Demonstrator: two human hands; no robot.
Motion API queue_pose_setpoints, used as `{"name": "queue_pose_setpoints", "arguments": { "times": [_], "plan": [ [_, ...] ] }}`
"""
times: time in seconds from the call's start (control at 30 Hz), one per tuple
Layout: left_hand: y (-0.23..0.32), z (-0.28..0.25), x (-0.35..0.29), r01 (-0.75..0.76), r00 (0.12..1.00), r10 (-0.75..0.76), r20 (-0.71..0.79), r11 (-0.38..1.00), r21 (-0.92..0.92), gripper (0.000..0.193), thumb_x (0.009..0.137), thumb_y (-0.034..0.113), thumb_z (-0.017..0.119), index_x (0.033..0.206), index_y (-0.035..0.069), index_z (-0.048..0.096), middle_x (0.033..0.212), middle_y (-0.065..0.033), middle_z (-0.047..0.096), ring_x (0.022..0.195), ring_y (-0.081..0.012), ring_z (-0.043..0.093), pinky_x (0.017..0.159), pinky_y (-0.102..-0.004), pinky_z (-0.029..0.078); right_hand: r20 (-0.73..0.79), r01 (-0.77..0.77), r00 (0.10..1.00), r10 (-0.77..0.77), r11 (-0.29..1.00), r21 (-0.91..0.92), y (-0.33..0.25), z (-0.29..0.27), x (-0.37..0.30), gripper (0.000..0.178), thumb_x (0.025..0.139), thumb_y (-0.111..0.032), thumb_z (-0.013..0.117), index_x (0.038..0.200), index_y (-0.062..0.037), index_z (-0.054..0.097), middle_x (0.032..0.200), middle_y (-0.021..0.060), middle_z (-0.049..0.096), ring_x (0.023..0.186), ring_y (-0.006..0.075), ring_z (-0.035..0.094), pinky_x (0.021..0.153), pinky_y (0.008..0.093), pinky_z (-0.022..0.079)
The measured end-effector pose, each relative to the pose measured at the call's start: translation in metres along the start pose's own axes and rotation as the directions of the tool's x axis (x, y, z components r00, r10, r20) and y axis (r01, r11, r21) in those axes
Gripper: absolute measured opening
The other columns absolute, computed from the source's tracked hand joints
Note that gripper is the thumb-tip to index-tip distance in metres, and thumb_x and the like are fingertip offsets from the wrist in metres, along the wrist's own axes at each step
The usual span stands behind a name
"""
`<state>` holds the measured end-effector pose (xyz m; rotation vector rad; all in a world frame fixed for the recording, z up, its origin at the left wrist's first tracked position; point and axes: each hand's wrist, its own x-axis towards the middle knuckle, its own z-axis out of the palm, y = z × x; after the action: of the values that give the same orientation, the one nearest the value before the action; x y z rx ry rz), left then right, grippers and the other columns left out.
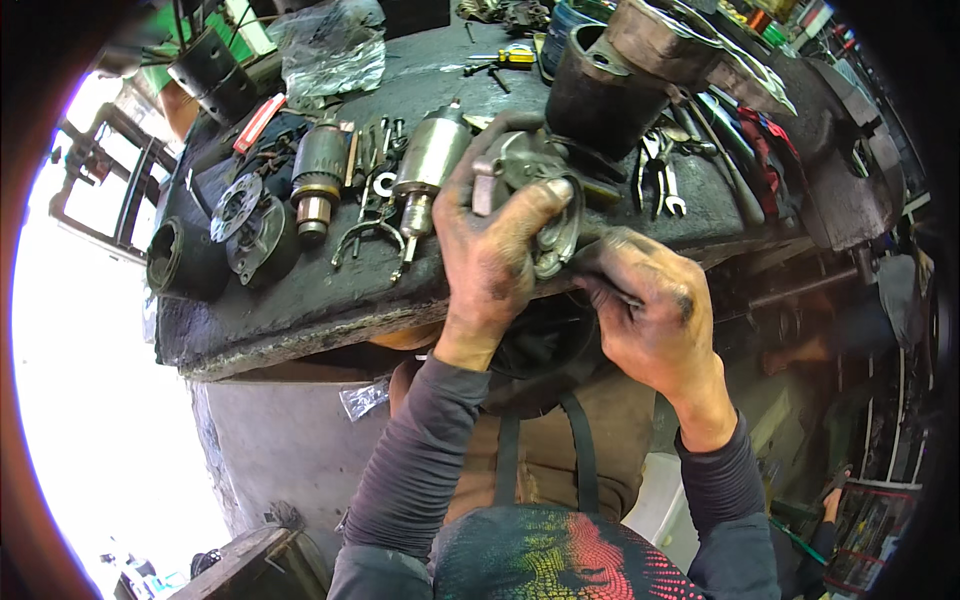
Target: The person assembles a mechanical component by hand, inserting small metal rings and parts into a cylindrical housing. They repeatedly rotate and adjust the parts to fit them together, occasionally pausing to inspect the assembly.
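Casting (522, 165) before cylinder (600, 105), armature (321, 158) left on bench (270, 320), wrench (673, 188) right, screwdriver (517, 56) behind

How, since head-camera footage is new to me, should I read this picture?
There is no robot here: a person works with bare hands. The single picture comes from a fisheye camera on their head, looking down, so straight edges bend near the rim. The left hand holds a grey metal part; the right hand is close beside it, its fingertips partly hidden. On the dark workbench lie a silver cylinder, a ridged cylinder with a copper-coloured band and a yellow-handled screwdriver.
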<state>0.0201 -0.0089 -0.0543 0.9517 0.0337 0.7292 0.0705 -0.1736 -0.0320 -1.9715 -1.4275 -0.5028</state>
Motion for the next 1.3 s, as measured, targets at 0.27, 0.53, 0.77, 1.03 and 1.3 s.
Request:
{"name": "queue_pose_setpoints", "arguments": {
  "times": [0.27, 0.53, 0.77, 1.03, 1.3],
  "plan": [
    [0.000, 0.000, 0.002, -0.071, 0.997, 0.074, -0.010, 0.986, 0.154, 0.048, 0.081, 0.005, 0.073, 0.128, -0.003, 0.066, 0.099, -0.0047, 0.069, 0.086, -0.0113, 0.063, 0.081, -0.0280, 0.054, 0.104, -0.043, 0.993, 0.047, 0.998, -0.040, -0.007, -0.005, 0.002, 0.035, 0.073, 0.006, 0.075, 0.107, -0.0018, 0.073, 0.107, 0.0178, 0.076, 0.102, 0.0389, 0.074, 0.088, 0.0437, 0.061],
    [-0.003, -0.005, 0.005, -0.094, 0.995, 0.097, -0.010, 0.976, 0.195, 0.046, 0.078, 0.008, 0.075, 0.122, -0.001, 0.069, 0.097, -0.0065, 0.070, 0.086, -0.0130, 0.063, 0.079, -0.0302, 0.055, 0.105, -0.031, 0.994, 0.039, 0.996, -0.084, -0.003, -0.001, 0.003, 0.028, 0.076, 0.005, 0.075, 0.104, -0.0013, 0.073, 0.106, 0.0185, 0.076, 0.098, 0.0395, 0.074, 0.086, 0.0426, 0.061],
    [-0.004, -0.001, 0.003, -0.091, 0.994, 0.097, -0.050, 0.991, 0.100, 0.027, 0.071, 0.005, 0.082, 0.096, 0.009, 0.077, 0.117, -0.0172, 0.069, 0.085, -0.0265, 0.068, 0.080, -0.0309, 0.055, 0.067, -0.011, 0.998, 0.017, 0.995, -0.099, -0.009, -0.001, 0.006, 0.025, 0.077, 0.006, 0.075, 0.101, -0.0010, 0.073, 0.102, 0.0196, 0.076, 0.096, 0.0399, 0.074, 0.083, 0.0433, 0.060],
    [-0.016, -0.011, 0.014, -0.628, 0.734, 0.618, 0.283, 0.459, 0.629, 0.026, 0.066, 0.006, 0.080, 0.091, 0.011, 0.075, 0.112, -0.0177, 0.069, 0.088, -0.0325, 0.070, 0.077, -0.0367, 0.057, 0.038, -0.030, 0.999, 0.037, 0.984, -0.174, -0.008, -0.005, 0.005, 0.020, 0.080, 0.003, 0.078, 0.098, -0.0009, 0.072, 0.102, 0.0191, 0.076, 0.094, 0.0392, 0.075, 0.082, 0.0433, 0.060],
    [-0.014, -0.011, 0.005, -0.340, 0.940, 0.322, 0.115, 0.845, 0.413, 0.026, 0.065, -0.001, 0.080, 0.088, 0.011, 0.076, 0.119, -0.0153, 0.068, 0.093, -0.0319, 0.069, 0.080, -0.0371, 0.056, 0.055, -0.046, 0.997, 0.049, 0.997, -0.066, -0.013, 0.002, 0.001, 0.020, 0.080, 0.004, 0.079, 0.099, -0.0003, 0.074, 0.097, 0.0171, 0.075, 0.093, 0.0368, 0.074, 0.082, 0.0430, 0.059]
  ]
}}
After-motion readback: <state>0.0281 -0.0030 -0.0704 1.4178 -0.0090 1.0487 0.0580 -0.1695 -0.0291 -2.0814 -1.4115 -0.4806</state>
